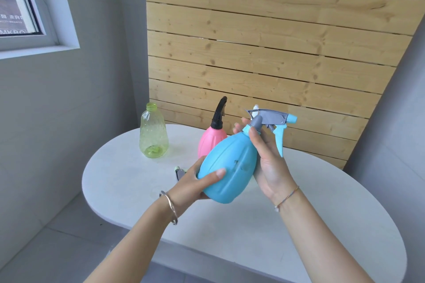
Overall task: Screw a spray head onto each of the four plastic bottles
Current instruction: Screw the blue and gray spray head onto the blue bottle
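I hold a blue bottle [226,167] tilted above the white table [128,186]. My left hand [195,181] grips its lower body. My right hand [264,156] wraps its neck, fingers on the collar of the grey and blue spray head [274,122] that sits on it. Behind stands a pink bottle [210,142] with a black spray head [219,112] on top. To the left a clear green bottle [153,132] stands upright with an open neck. A loose green and grey spray head [179,172] lies on the table, mostly hidden by my left hand.
A wooden slat panel [264,53] leans against the wall right behind the table. A window [20,7] is at the upper left. Grey floor [57,248] lies below the table's rounded left edge.
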Available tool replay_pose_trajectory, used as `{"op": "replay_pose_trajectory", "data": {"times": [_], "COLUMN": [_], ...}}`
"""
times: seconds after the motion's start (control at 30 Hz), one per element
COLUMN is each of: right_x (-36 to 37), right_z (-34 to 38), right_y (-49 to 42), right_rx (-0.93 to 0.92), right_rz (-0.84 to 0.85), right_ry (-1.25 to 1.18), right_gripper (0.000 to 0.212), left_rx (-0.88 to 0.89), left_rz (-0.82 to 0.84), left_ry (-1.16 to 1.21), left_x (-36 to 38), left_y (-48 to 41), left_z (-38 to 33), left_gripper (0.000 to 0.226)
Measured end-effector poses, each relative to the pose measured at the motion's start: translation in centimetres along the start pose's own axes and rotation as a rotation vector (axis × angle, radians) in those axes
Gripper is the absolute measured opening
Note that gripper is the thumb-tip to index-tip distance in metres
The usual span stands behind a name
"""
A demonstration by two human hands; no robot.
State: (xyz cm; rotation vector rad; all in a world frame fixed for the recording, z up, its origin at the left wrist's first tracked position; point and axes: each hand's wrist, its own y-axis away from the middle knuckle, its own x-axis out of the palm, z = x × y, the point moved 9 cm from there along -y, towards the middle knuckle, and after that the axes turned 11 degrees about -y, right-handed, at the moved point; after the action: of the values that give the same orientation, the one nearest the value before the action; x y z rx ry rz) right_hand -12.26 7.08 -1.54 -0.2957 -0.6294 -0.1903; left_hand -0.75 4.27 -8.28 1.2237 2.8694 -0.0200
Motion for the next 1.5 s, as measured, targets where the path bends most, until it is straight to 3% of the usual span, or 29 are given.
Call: {"op": "replay_pose_trajectory", "data": {"times": [0.1, 0.17, 0.43, 0.6, 0.77, 1.0, 1.07, 1.2, 1.33, 1.5], "right_x": [1.0, 1.1, 1.5, 3.1, 4.0, 7.1, 8.0, 9.8, 9.7, 7.9], "right_z": [-0.2, -0.5, -0.4, -0.3, -1.4, -1.8, -2.1, -3.7, -5.4, -8.0], "right_y": [0.2, 0.4, 0.3, -0.1, -1.0, -4.1, -5.3, -7.8, -9.7, -11.7], "right_rx": [0.074, 0.102, 0.013, -0.03, -0.047, -0.157, -0.159, -0.12, -0.12, -0.082], "right_rz": [0.104, 0.118, 0.056, 0.118, 0.047, -0.044, -0.056, 0.03, 0.043, -0.017], "right_ry": [-0.009, -0.006, 0.013, 0.047, 0.165, 0.476, 0.497, 0.522, 0.581, 0.662], "right_gripper": [0.028, 0.026, 0.021, 0.022, 0.034, 0.008, 0.002, 0.01, 0.014, 0.017], "left_rx": [-0.033, -0.01, 0.127, 0.229, 0.242, 0.335, 0.332, 0.232, 0.163, 0.171], "left_rz": [0.189, 0.207, -0.028, -0.14, -0.219, -0.517, -0.556, -0.642, -0.764, -0.82], "left_ry": [0.052, 0.011, -0.153, -0.221, -0.252, -0.605, -0.627, -0.482, -0.661, -0.683], "left_x": [1.4, 1.8, -0.5, -2.0, -4.0, -9.1, -10.3, -14.4, -17.5, -19.0], "left_y": [0.6, 0.8, 0.8, 1.5, 1.8, 2.3, 2.3, 2.2, 2.8, 3.0], "left_z": [0.1, -0.4, -2.2, -3.5, -3.3, -4.2, -4.1, -2.6, -1.7, -1.6], "left_gripper": [0.091, 0.088, 0.062, 0.071, 0.074, 0.086, 0.086, 0.082, 0.074, 0.068]}}
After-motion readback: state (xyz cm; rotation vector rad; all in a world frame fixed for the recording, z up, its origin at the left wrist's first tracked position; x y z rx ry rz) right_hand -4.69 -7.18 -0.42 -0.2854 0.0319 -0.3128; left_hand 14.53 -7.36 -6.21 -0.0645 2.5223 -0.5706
